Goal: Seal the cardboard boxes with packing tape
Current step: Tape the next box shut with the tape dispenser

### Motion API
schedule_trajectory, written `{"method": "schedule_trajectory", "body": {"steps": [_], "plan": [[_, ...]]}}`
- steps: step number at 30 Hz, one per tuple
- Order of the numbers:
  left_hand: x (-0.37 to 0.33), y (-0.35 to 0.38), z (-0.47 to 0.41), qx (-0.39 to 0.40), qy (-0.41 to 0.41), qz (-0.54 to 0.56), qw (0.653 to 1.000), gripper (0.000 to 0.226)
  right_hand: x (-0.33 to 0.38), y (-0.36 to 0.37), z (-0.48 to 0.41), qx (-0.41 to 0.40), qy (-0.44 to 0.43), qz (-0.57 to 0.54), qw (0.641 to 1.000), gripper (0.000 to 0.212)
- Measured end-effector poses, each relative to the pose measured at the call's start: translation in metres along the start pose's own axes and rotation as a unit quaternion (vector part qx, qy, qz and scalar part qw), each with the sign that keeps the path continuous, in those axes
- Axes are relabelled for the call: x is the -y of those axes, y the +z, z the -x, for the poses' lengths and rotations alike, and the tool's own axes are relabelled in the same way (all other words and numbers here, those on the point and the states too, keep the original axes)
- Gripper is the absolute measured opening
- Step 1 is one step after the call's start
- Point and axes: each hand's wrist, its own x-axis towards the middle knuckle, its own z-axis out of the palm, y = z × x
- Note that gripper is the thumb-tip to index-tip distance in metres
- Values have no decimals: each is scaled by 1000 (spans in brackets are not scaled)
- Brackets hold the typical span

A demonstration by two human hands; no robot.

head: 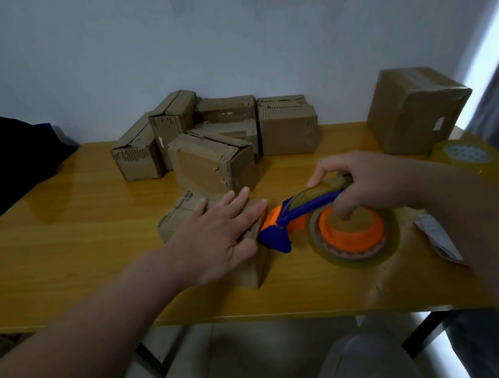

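Indoors, left hand (216, 237) flat on small box (181, 222), right hand (372, 183) gripping tape dispenser (304, 205), far box (411, 106) label (438, 124) unreadable.

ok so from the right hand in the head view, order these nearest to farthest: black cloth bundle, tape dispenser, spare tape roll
1. tape dispenser: gripped in the right hand itself, centre-right.
2. spare tape roll: a little beyond the hand, on the far right.
3. black cloth bundle: far left, at the back.

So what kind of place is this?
Probably a small packing workspace: cardboard boxes piled on a yellow wooden table, a tape dispenser gripped by the right hand, and a spare tape roll.
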Motion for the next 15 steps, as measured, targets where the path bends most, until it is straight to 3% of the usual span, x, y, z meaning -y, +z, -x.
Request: {"method": "schedule_trajectory", "body": {"steps": [6,10,12,15], "plan": [[-2,-1,-1,5,-9,-2,1000,66,-14,3,-5,54,81,-91,991,32],[-1,-2,0,4,-7,0,1000,62,-21,13,-5,83,96,16,992,32],[-2,-4,2,8,-1,15,1000,67,-28,15,-3,45,108,24,993,36],[-1,-6,9,10,30,60,998,69,-40,16,1,-92,115,-28,989,43]]}}
